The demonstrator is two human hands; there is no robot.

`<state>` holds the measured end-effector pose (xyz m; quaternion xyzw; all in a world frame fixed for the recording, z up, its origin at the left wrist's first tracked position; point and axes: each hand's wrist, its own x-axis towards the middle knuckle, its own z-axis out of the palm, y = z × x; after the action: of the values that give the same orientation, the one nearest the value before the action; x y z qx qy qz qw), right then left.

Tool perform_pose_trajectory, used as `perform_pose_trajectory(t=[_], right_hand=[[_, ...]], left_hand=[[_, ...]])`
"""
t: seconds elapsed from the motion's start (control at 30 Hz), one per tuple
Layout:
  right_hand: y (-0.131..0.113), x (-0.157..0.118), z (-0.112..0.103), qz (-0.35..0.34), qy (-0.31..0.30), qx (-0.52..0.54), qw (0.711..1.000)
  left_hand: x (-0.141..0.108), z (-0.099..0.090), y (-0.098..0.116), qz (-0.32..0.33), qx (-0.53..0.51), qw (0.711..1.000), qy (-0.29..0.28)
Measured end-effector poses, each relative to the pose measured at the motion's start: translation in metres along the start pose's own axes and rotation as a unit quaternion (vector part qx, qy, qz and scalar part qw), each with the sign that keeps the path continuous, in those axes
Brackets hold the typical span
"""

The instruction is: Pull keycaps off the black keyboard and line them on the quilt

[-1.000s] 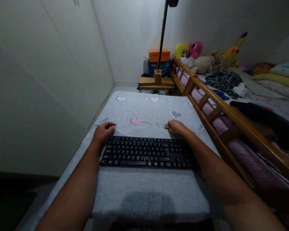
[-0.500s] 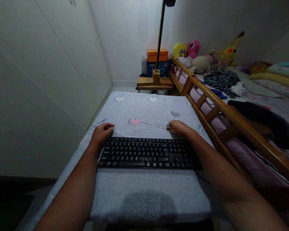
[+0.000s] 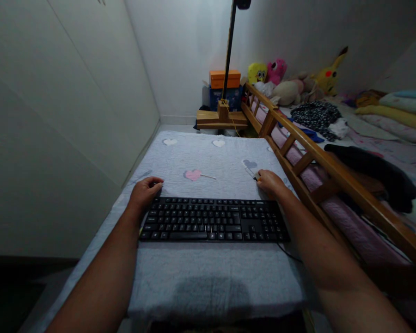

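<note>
Right of centre, your right hand [image 3: 271, 182] is pinching the wire keycap puller [image 3: 256, 176], loops pointing upper left, beyond the keyboard [image 3: 211, 219]; left hand [image 3: 144, 192] resting curled centre-left, contents unclear.

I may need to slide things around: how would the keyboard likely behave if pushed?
The keyboard looks like a rigid slab, so it should move without bending. Lying flat and broad on the cloth, it seems unlikely to tip or roll, though the fabric might bunch under it. The cable at its near edge could tug.
</note>
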<state>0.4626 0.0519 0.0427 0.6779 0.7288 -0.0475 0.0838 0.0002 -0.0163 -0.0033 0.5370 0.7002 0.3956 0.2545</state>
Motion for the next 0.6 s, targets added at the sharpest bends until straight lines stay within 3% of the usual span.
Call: perform_pose_trajectory(t=[0.27, 0.6], right_hand=[[0.006, -0.001, 0.007, 0.002, 0.031, 0.03, 0.999], [0.032, 0.002, 0.009, 0.027, 0.043, 0.087, 0.995]], left_hand=[[0.001, 0.0, -0.002, -0.001, -0.01, 1.0, -0.005], [-0.001, -0.001, -0.001, 0.007, 0.008, 1.0, -0.005]])
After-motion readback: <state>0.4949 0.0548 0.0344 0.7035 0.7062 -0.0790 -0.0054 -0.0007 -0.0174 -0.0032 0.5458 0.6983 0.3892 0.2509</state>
